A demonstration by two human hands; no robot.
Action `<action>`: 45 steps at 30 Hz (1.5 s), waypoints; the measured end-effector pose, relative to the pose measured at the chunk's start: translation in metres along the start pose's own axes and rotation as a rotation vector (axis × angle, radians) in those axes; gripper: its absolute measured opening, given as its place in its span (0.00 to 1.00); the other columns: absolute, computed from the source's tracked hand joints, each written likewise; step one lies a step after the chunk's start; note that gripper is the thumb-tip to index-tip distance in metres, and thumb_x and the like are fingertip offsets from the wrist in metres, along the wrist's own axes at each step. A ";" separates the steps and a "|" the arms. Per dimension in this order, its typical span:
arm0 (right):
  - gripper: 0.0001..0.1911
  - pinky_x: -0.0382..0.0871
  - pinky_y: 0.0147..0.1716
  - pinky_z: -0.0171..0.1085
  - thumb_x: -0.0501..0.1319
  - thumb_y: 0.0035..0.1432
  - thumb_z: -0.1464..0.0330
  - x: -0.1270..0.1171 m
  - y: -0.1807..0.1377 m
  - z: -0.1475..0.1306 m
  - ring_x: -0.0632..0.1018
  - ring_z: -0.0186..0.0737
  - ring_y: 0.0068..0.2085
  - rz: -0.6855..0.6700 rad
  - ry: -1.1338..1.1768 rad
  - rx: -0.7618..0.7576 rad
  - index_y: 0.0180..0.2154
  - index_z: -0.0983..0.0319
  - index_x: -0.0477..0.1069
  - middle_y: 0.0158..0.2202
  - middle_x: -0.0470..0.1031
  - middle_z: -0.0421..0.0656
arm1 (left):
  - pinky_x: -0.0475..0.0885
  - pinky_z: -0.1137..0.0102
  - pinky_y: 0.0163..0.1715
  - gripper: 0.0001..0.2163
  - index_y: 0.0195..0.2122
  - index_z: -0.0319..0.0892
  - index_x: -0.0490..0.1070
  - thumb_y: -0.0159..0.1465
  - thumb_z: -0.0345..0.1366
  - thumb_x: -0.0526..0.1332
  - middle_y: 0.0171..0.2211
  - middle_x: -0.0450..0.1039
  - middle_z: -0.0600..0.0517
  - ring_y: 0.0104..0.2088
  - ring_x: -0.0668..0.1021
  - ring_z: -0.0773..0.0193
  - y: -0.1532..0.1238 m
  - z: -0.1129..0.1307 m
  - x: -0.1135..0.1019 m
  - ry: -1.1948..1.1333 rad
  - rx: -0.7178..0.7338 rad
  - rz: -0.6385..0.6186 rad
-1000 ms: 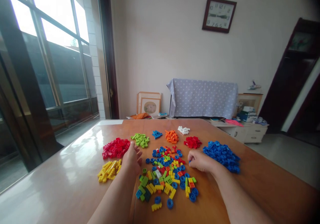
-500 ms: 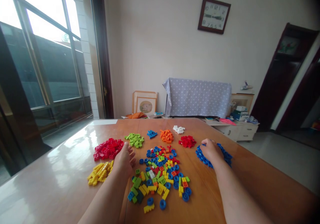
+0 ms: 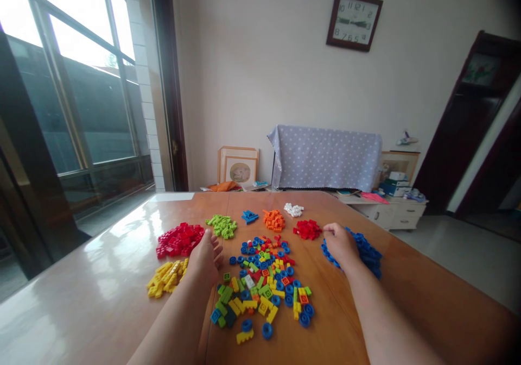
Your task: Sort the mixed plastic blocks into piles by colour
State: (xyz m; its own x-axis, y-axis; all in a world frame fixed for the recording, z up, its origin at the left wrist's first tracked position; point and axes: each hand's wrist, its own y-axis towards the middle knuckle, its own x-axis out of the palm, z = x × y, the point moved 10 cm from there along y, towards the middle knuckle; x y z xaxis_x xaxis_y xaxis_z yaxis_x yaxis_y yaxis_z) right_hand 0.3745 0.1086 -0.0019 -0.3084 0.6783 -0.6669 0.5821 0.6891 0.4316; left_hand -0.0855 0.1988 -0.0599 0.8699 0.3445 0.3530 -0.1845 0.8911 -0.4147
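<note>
My left hand (image 3: 207, 257) is held on edge between the large red brick pile (image 3: 179, 240) and the mixed bricks (image 3: 260, 278), its fingers loosely spread with nothing visible in them. Just below its wrist side lies a yellow brick pile (image 3: 166, 279). My right hand (image 3: 341, 244) hovers in front of the blue ring pile (image 3: 368, 253), covering part of it. Its fingers are curled together, and the tips point at a smaller red brick pile (image 3: 307, 229). Whatever they pinch, if anything, is too small to make out.
Along the back of the wooden table (image 3: 334, 321) lie piles of green bricks (image 3: 222, 226), blue pieces (image 3: 249, 216), orange bricks (image 3: 274, 220) and white bricks (image 3: 293, 209). Beyond the table stand a cloth-covered object (image 3: 328, 157) and a white cabinet (image 3: 391, 214).
My right hand has shifted slightly left and away from the blue ring pile, towards the smaller red pile. My left hand stays beside the large red pile. The view has turned a little.
</note>
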 end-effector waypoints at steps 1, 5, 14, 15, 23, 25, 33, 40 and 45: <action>0.12 0.67 0.37 0.37 0.56 0.55 0.66 0.007 -0.003 -0.007 0.77 0.43 0.39 -0.026 0.044 -0.027 0.38 0.58 0.75 0.38 0.80 0.45 | 0.68 0.68 0.35 0.17 0.41 0.41 0.73 0.61 0.50 0.61 0.43 0.73 0.49 0.37 0.75 0.63 -0.001 0.000 0.000 -0.002 0.000 0.000; 0.13 0.65 0.32 0.34 0.55 0.53 0.68 0.045 -0.020 -0.037 0.76 0.39 0.33 -0.243 0.184 -0.141 0.37 0.59 0.76 0.33 0.79 0.41 | 0.68 0.68 0.35 0.17 0.40 0.41 0.73 0.60 0.50 0.62 0.42 0.73 0.49 0.37 0.75 0.63 -0.001 0.000 0.000 -0.005 -0.004 -0.001; 0.09 0.58 0.26 0.29 0.60 0.50 0.70 0.082 -0.068 -0.072 0.70 0.33 0.28 -0.673 0.257 -0.199 0.35 0.63 0.76 0.26 0.75 0.38 | 0.67 0.68 0.34 0.18 0.42 0.41 0.73 0.61 0.51 0.61 0.43 0.73 0.48 0.38 0.75 0.62 0.001 -0.001 0.000 0.020 -0.004 -0.001; 0.09 0.57 0.26 0.29 0.61 0.50 0.70 0.084 -0.072 -0.073 0.70 0.33 0.28 -0.702 0.243 -0.202 0.35 0.62 0.76 0.26 0.74 0.38 | 0.67 0.68 0.34 0.18 0.42 0.41 0.73 0.60 0.51 0.61 0.43 0.73 0.48 0.38 0.75 0.62 0.001 -0.001 0.001 0.021 -0.004 -0.003; 0.07 0.59 0.27 0.29 0.65 0.48 0.70 0.093 -0.078 -0.078 0.71 0.33 0.29 -0.717 0.142 -0.269 0.33 0.61 0.77 0.27 0.76 0.38 | 0.66 0.68 0.35 0.16 0.39 0.41 0.72 0.61 0.50 0.61 0.43 0.73 0.49 0.38 0.75 0.63 -0.001 0.000 0.001 0.004 -0.007 0.000; 0.06 0.59 0.27 0.29 0.64 0.48 0.71 0.094 -0.077 -0.076 0.71 0.33 0.29 -0.710 0.151 -0.261 0.32 0.61 0.77 0.27 0.76 0.38 | 0.66 0.68 0.35 0.16 0.39 0.41 0.72 0.61 0.50 0.61 0.43 0.72 0.49 0.38 0.75 0.63 -0.001 0.000 0.001 0.005 -0.012 0.000; 0.14 0.65 0.29 0.31 0.59 0.52 0.70 0.078 -0.034 -0.025 0.76 0.36 0.30 -0.397 0.233 0.049 0.42 0.62 0.73 0.32 0.78 0.42 | 0.67 0.67 0.36 0.17 0.41 0.41 0.73 0.60 0.49 0.62 0.42 0.72 0.49 0.38 0.75 0.63 -0.007 0.002 0.003 0.017 0.001 0.000; 0.17 0.70 0.34 0.34 0.54 0.55 0.70 0.065 -0.022 -0.009 0.80 0.37 0.34 -0.307 0.268 0.134 0.48 0.62 0.68 0.40 0.78 0.47 | 0.67 0.67 0.35 0.17 0.42 0.41 0.73 0.60 0.50 0.61 0.43 0.73 0.49 0.38 0.75 0.62 -0.005 0.001 0.003 0.029 0.010 -0.004; 0.14 0.69 0.30 0.33 0.55 0.54 0.70 0.088 -0.033 -0.017 0.78 0.34 0.27 -0.393 0.312 0.168 0.43 0.61 0.70 0.35 0.79 0.44 | 0.67 0.68 0.35 0.17 0.43 0.42 0.73 0.60 0.50 0.61 0.43 0.73 0.49 0.39 0.75 0.62 -0.006 0.001 0.004 0.038 0.011 -0.008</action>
State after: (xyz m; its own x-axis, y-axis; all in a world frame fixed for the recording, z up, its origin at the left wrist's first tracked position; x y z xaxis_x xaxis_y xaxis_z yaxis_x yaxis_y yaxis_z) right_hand 0.3153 0.1498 -0.0652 -0.7223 0.4384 -0.5349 0.4823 0.8736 0.0647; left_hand -0.0821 0.1955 -0.0552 0.8878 0.3265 0.3243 -0.1827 0.8969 -0.4026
